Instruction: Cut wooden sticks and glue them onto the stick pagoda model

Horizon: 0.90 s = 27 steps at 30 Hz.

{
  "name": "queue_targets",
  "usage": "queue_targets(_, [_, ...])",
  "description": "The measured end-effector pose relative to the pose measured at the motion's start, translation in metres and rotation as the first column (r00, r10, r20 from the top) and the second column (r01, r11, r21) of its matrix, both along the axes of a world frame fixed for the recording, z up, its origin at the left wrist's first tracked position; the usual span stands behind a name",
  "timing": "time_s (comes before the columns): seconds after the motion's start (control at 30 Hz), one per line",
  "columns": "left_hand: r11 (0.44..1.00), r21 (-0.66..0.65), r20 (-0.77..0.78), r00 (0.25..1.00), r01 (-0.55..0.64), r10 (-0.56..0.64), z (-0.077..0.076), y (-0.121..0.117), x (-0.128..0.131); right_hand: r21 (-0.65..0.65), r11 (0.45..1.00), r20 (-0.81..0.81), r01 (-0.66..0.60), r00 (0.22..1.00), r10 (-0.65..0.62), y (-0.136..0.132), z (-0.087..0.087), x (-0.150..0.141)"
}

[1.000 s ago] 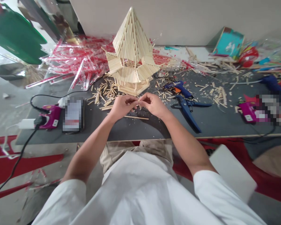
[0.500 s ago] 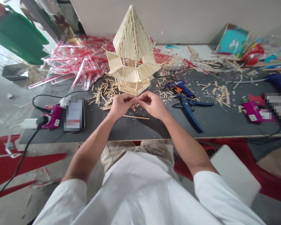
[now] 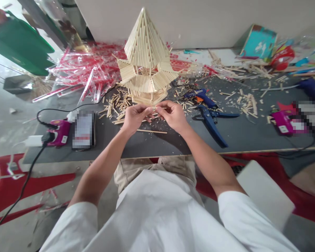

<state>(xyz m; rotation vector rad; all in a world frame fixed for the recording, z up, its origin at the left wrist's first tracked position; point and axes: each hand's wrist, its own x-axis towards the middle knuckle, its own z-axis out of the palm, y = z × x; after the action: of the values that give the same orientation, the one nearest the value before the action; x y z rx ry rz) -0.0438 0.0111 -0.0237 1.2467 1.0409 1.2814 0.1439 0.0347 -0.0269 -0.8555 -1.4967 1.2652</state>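
Observation:
Just in front of a pagoda-like model (image 3: 147,45) built of thin wooden sticks, both of my hands are closed in a pinch. My left hand (image 3: 135,119) and my right hand (image 3: 173,115) hold a short thin wooden stick (image 3: 154,108) between them, its ends covered by the fingertips. The fingertips are close to the model's base; whether the stick touches it I cannot tell. Below my hands a long stick (image 3: 152,131) lies on the dark table (image 3: 157,147). Loose short sticks (image 3: 118,105) are piled left of the model's base.
Blue cutters (image 3: 212,122) and a blue glue gun (image 3: 202,97) lie right of my hands. A phone (image 3: 83,129) and a purple power adapter (image 3: 60,131) with cords are at left. Red-and-clear plastic wrappers (image 3: 86,71) heap behind. Stick scraps (image 3: 249,105) lie at right.
My fingertips have moved slightly apart, so the short stick between them shows more. The view has shifted a little; the model and tools otherwise lie as before.

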Motion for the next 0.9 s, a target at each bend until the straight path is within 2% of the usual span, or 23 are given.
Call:
queue_targets(0.17, [0.994,-0.015,-0.017,0.994,0.109,-0.110,0.0049,0.0000,-0.0042,-0.010,1.000,-0.010,-0.017,1.000,0.017,-0.0010,0.0065,0.0032])
queue_targets(0.5, [0.999,0.035,-0.136,0.991,-0.005,0.009,-0.0012,0.0005,-0.0003,-0.002,1.000,0.039,-0.001,0.999,0.001,-0.0001,0.0036,0.0031])
queue_targets(0.9, [0.999,0.044,-0.163,0.987,0.024,-0.017,0.0026,0.0010,-0.0026,0.011,1.000,0.011,-0.029,1.000,0.029,-0.0007,0.0038,0.0035])
